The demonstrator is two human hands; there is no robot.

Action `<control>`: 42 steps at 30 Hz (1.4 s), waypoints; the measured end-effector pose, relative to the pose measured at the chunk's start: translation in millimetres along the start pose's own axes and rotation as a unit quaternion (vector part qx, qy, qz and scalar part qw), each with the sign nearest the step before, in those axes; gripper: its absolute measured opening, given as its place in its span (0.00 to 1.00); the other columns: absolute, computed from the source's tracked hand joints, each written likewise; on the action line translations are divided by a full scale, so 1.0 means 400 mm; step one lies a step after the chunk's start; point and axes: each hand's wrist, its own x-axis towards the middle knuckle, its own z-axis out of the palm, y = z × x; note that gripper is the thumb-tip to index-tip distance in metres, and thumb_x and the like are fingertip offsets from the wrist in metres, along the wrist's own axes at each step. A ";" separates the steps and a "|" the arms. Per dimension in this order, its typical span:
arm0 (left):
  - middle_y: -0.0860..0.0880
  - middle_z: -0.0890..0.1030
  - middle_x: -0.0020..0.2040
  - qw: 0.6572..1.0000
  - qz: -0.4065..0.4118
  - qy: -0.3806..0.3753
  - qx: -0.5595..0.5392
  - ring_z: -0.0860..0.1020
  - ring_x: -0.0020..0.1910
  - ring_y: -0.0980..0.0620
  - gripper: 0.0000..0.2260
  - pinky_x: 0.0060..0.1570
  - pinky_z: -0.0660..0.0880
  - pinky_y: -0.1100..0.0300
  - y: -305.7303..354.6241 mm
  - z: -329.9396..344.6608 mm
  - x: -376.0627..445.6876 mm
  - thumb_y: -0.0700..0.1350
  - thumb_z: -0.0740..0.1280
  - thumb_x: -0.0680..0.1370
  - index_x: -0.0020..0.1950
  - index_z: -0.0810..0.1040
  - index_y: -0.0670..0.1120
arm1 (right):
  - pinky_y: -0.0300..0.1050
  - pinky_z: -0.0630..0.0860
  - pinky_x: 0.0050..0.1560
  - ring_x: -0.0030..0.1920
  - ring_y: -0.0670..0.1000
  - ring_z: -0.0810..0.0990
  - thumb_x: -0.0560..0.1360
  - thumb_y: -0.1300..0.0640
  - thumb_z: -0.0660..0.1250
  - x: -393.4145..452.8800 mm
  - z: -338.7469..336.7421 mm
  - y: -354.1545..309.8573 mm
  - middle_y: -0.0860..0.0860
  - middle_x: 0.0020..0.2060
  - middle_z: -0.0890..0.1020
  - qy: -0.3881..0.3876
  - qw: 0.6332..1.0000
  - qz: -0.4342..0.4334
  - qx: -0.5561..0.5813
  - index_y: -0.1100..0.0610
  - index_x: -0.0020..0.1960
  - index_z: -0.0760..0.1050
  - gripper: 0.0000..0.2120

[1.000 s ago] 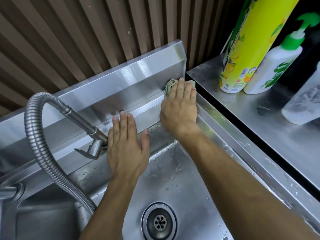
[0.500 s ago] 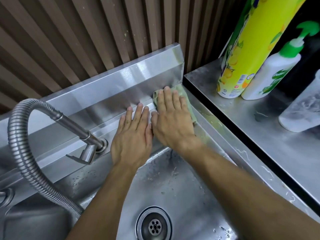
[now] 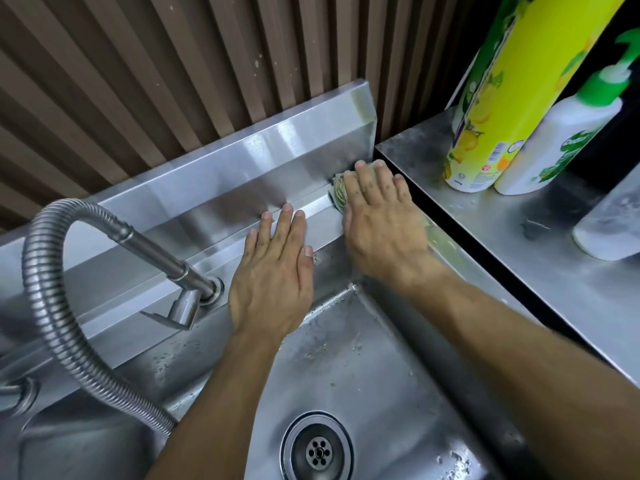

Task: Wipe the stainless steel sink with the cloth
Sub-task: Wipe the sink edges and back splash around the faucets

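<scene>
The stainless steel sink (image 3: 349, 372) fills the lower half of the view, wet, with a round drain (image 3: 317, 451) near the bottom. My right hand (image 3: 381, 223) lies flat on a pale green cloth (image 3: 338, 192) and presses it into the back right corner of the sink ledge, under the steel backsplash (image 3: 242, 168). Most of the cloth is hidden under the palm. My left hand (image 3: 273, 275) rests flat and empty on the back ledge just to the left, fingers together, a small gap from the right hand.
A flexible steel faucet hose (image 3: 52, 299) arches at the left, its tap lever (image 3: 180, 310) close to my left hand. On the steel counter (image 3: 540, 265) at the right stand a yellow spray can (image 3: 512, 98), a white pump bottle (image 3: 561, 136) and a clear container (image 3: 613, 223).
My right hand has slid the cloth right, back into the sink's rear corner. The left hand stays on the ledge, and the two hands are now apart.
</scene>
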 end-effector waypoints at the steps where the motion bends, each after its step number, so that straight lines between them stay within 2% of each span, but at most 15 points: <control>1: 0.49 0.56 0.83 1.000 -0.001 0.002 -0.002 0.53 0.83 0.46 0.26 0.81 0.48 0.51 -0.001 0.000 0.001 0.53 0.45 0.86 0.83 0.58 0.47 | 0.61 0.48 0.80 0.82 0.63 0.48 0.85 0.48 0.43 -0.006 0.005 -0.032 0.57 0.83 0.50 -0.003 1.000 0.013 -0.007 0.57 0.84 0.47 0.29; 4: 0.49 0.56 0.83 1.000 0.001 0.000 -0.004 0.53 0.83 0.46 0.26 0.81 0.47 0.51 0.000 0.000 0.002 0.53 0.44 0.85 0.83 0.59 0.47 | 0.66 0.52 0.78 0.81 0.66 0.53 0.85 0.43 0.41 -0.035 0.023 -0.065 0.57 0.83 0.53 0.008 0.998 -0.052 -0.023 0.50 0.84 0.50 0.29; 7: 0.50 0.55 0.83 1.000 0.002 -0.004 -0.002 0.52 0.83 0.46 0.26 0.81 0.47 0.51 -0.001 0.000 0.003 0.53 0.44 0.85 0.83 0.57 0.47 | 0.61 0.53 0.79 0.82 0.62 0.52 0.86 0.43 0.39 -0.032 0.003 0.013 0.53 0.83 0.52 0.005 0.993 -0.120 0.003 0.48 0.84 0.47 0.28; 11: 0.50 0.55 0.83 1.000 -0.003 -0.003 0.004 0.52 0.83 0.46 0.26 0.81 0.48 0.51 0.000 0.001 0.001 0.53 0.44 0.86 0.83 0.57 0.48 | 0.60 0.54 0.80 0.83 0.60 0.51 0.85 0.42 0.40 -0.031 0.003 0.020 0.55 0.83 0.52 0.023 0.997 -0.069 0.022 0.54 0.84 0.38 0.32; 14: 0.50 0.56 0.83 1.000 -0.005 -0.002 0.002 0.53 0.83 0.46 0.26 0.81 0.49 0.50 0.002 0.001 0.001 0.53 0.44 0.86 0.83 0.58 0.47 | 0.59 0.52 0.80 0.82 0.61 0.53 0.85 0.45 0.42 -0.037 0.004 -0.019 0.57 0.82 0.54 0.025 0.997 -0.045 0.063 0.59 0.84 0.49 0.31; 19: 0.51 0.53 0.83 1.000 -0.008 0.004 0.004 0.52 0.83 0.47 0.26 0.81 0.46 0.53 0.002 0.006 0.001 0.52 0.44 0.85 0.83 0.56 0.48 | 0.54 0.53 0.81 0.81 0.58 0.57 0.86 0.46 0.46 -0.044 0.010 0.037 0.53 0.82 0.59 0.010 0.977 -0.205 0.059 0.53 0.83 0.57 0.27; 21: 0.51 0.53 0.83 1.000 -0.010 0.006 0.007 0.53 0.83 0.48 0.26 0.81 0.46 0.53 0.001 0.003 0.002 0.53 0.44 0.85 0.83 0.56 0.48 | 0.54 0.53 0.82 0.82 0.56 0.57 0.86 0.47 0.45 -0.028 0.007 0.057 0.51 0.82 0.58 0.011 0.976 -0.216 0.034 0.51 0.83 0.55 0.26; 25: 0.51 0.55 0.83 1.000 -0.004 0.006 0.007 0.54 0.83 0.48 0.26 0.81 0.46 0.54 0.001 0.000 0.001 0.52 0.45 0.85 0.83 0.58 0.48 | 0.55 0.51 0.80 0.83 0.57 0.51 0.86 0.50 0.47 0.010 -0.005 0.066 0.51 0.83 0.52 -0.004 0.993 -0.116 0.015 0.53 0.84 0.48 0.27; 29: 0.50 0.56 0.83 1.000 -0.003 0.001 0.008 0.53 0.83 0.47 0.26 0.80 0.45 0.55 0.003 -0.002 0.002 0.52 0.45 0.85 0.83 0.58 0.48 | 0.57 0.54 0.79 0.82 0.62 0.52 0.84 0.56 0.48 0.017 0.005 0.010 0.54 0.83 0.53 0.016 0.999 0.027 0.014 0.56 0.84 0.47 0.29; 31: 0.50 0.55 0.83 1.000 -0.001 0.004 0.011 0.53 0.83 0.47 0.26 0.80 0.43 0.55 0.001 -0.002 0.002 0.52 0.45 0.85 0.83 0.58 0.48 | 0.58 0.51 0.79 0.82 0.64 0.51 0.83 0.57 0.48 0.020 0.006 -0.046 0.58 0.83 0.52 0.016 0.994 0.099 0.047 0.59 0.83 0.46 0.30; 33: 0.50 0.55 0.83 1.000 0.003 0.006 0.012 0.53 0.83 0.47 0.26 0.80 0.42 0.56 0.000 -0.001 0.002 0.52 0.44 0.85 0.83 0.58 0.48 | 0.58 0.49 0.80 0.82 0.64 0.50 0.83 0.57 0.49 0.017 0.005 -0.093 0.60 0.83 0.51 0.017 0.988 0.124 0.088 0.61 0.83 0.46 0.30; 35: 0.49 0.56 0.83 1.000 0.009 0.008 0.010 0.54 0.83 0.47 0.26 0.80 0.43 0.56 -0.002 -0.001 0.001 0.51 0.44 0.85 0.83 0.58 0.46 | 0.56 0.48 0.80 0.82 0.62 0.51 0.83 0.57 0.52 -0.006 0.011 -0.108 0.58 0.83 0.53 0.022 0.990 0.053 0.127 0.59 0.83 0.50 0.29; 37: 0.46 0.59 0.82 1.000 0.012 0.015 0.012 0.56 0.82 0.45 0.26 0.80 0.47 0.54 -0.004 0.000 -0.003 0.50 0.46 0.85 0.81 0.61 0.43 | 0.52 0.47 0.80 0.82 0.59 0.54 0.84 0.56 0.53 -0.037 0.011 -0.083 0.55 0.82 0.57 0.013 0.981 -0.078 0.179 0.56 0.83 0.56 0.27; 39: 0.44 0.59 0.82 1.000 0.003 0.016 0.020 0.56 0.82 0.45 0.26 0.81 0.49 0.51 -0.004 0.001 -0.010 0.50 0.47 0.85 0.81 0.62 0.41 | 0.48 0.44 0.80 0.82 0.57 0.53 0.85 0.54 0.54 -0.042 -0.001 -0.041 0.52 0.82 0.57 -0.015 0.967 -0.181 0.179 0.54 0.83 0.56 0.26; 42: 0.45 0.57 0.83 1.000 -0.003 0.001 0.018 0.53 0.83 0.47 0.27 0.81 0.50 0.50 -0.003 0.002 -0.013 0.52 0.47 0.85 0.82 0.58 0.42 | 0.49 0.46 0.80 0.83 0.53 0.50 0.86 0.54 0.53 -0.004 -0.011 0.014 0.48 0.83 0.55 -0.022 0.970 -0.208 0.120 0.50 0.83 0.53 0.26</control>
